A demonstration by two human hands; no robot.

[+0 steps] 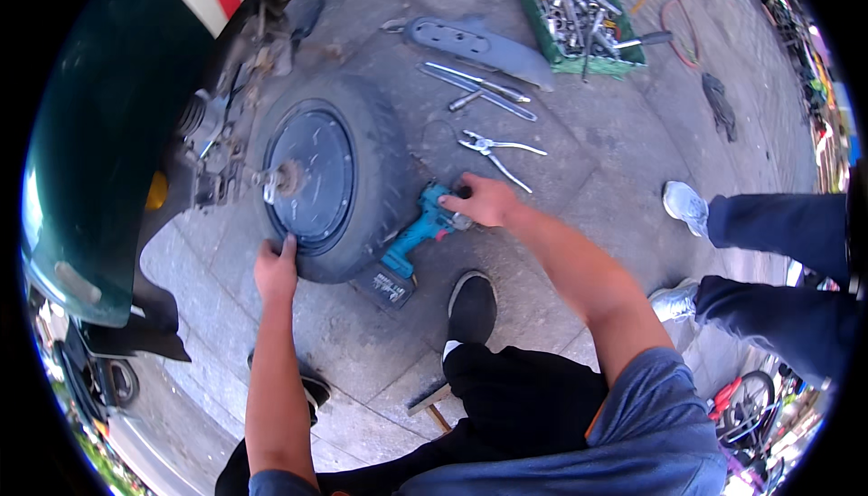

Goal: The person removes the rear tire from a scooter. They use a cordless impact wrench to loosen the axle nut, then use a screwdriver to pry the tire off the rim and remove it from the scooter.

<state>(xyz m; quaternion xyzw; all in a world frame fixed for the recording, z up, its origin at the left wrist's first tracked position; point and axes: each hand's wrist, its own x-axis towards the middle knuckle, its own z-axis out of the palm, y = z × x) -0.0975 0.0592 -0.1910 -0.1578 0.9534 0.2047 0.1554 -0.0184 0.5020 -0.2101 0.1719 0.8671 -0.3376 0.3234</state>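
Note:
A scooter-type wheel [312,175] with a black tyre and dark hub stands beside the vehicle, its axle end [287,178] facing left. My left hand [275,272] is closed on the tyre's lower left edge, thumb on the near side; some fingers are hidden. On the ground right of the tyre lies a blue cordless impact wrench [418,232] with a black battery [384,286]. My right hand [484,200] grips the wrench's head end, thumb along its top; the other fingers are partly hidden. Pliers [488,145] with spread handles lie just beyond this hand.
A dark green vehicle body [99,134] overhangs the left side. Beyond the pliers lie metal bars [479,89] and a long grey cover [479,48]. A green crate [533,17] of tools stands at the far right, near a black glove [719,107]. Another person's legs [768,234] are at right.

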